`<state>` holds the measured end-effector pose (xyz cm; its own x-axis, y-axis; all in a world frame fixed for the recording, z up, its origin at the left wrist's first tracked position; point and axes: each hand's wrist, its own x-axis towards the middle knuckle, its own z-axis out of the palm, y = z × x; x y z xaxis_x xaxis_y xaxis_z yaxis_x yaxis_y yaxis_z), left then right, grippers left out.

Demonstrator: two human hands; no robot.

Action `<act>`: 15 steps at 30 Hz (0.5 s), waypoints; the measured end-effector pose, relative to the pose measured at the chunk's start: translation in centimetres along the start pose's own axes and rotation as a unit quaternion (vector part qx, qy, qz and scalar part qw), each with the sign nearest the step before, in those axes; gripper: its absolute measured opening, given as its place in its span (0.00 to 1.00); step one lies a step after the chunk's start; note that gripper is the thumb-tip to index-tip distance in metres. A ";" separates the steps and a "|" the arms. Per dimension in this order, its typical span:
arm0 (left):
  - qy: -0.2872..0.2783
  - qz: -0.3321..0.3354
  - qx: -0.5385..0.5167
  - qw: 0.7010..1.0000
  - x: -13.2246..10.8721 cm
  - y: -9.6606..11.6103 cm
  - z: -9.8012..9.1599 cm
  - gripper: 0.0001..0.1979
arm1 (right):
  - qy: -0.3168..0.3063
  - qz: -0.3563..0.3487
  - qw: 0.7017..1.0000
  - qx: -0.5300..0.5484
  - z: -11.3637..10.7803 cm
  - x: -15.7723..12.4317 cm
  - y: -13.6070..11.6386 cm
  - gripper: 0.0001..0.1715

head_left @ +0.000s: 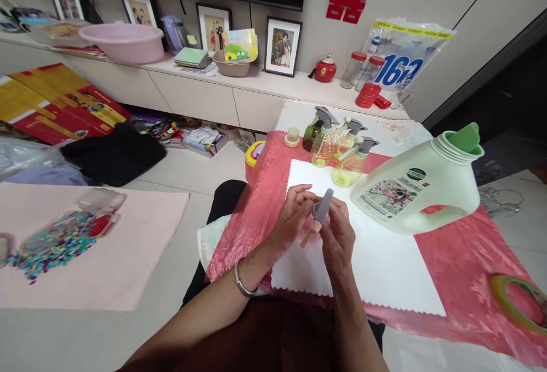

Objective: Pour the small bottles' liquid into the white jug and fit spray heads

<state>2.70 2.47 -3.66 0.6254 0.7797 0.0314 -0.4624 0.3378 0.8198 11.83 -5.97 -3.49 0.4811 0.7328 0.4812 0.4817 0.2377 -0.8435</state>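
Between my two hands is a small spray bottle [323,212] with a grey top and a pinkish-orange nozzle, tilted over the white sheet [384,258]. My left hand [294,215] has its fingers bent around the bottle's left side, near the neck. Around the right side curl the fingers of my right hand [339,232]. The lower part of the bottle is mostly hidden by my hands. Just beyond stand several spray bottles [349,168] with grey heads and some yellowish liquid. To the right, a large pale green detergent jug [421,184] leans with a green spout on top.
A beige cap [292,137] sits on the red plastic cover [260,195]. Tape [519,303] lies at the right edge. Colourful small pieces [64,246] spread over a pink mat [119,269] at left. Behind is a long cabinet [192,90].
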 end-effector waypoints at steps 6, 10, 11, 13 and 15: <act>0.005 0.006 -0.004 1.000 0.0 -0.2 0.1 0.26 | 0.055 0.010 0.998 0.025 0.7 -0.1 0.5 0.18; 0.015 -0.001 0.000 1.000 -0.1 0.1 0.4 0.28 | 0.064 0.016 0.997 0.040 0.9 -0.2 0.7 0.17; 0.016 -0.004 -0.003 1.000 -0.2 0.2 0.4 0.28 | 0.056 0.017 0.997 0.043 0.9 -0.2 0.7 0.17; 0.014 -0.011 -0.004 1.000 -0.2 0.3 0.4 0.28 | 0.033 0.016 0.998 0.048 0.7 -0.2 0.6 0.19; 0.008 -0.016 0.003 1.000 -0.2 0.4 0.4 0.27 | 0.013 0.013 0.999 0.049 0.4 -0.2 0.4 0.21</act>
<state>2.62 2.21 -3.15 0.6298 0.7767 -0.0033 -0.4384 0.3590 0.8240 11.59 -5.73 -4.02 0.5117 0.7235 0.4633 0.3958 0.2800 -0.8746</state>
